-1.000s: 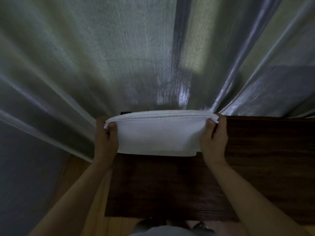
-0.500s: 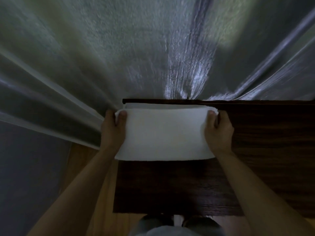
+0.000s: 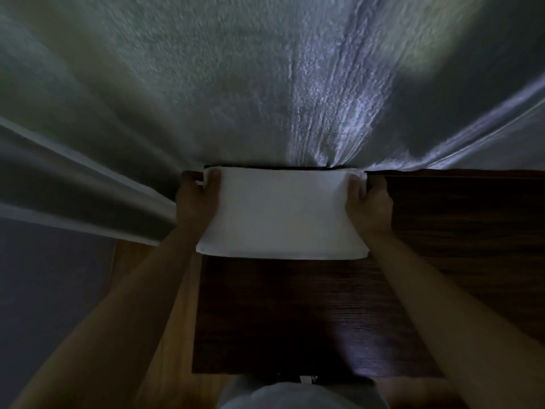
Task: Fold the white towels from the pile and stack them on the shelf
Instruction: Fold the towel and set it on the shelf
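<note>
A folded white towel (image 3: 283,214) lies flat over the far left part of a dark wooden shelf top (image 3: 324,314), its far edge against the curtain. My left hand (image 3: 196,205) grips the towel's left end, thumb on top and fingers underneath. My right hand (image 3: 368,205) grips the right end the same way. Whether other towels lie under it is hidden.
A pale grey curtain (image 3: 265,84) hangs in folds right behind the shelf and to its left. Wooden floor (image 3: 165,335) shows left of the shelf. The shelf top runs on to the right edge of view (image 3: 472,231).
Both hands have carried the towel forward and lowered it from a tilted, raised hold to lying flat on the shelf by the curtain. The view has moved closer.
</note>
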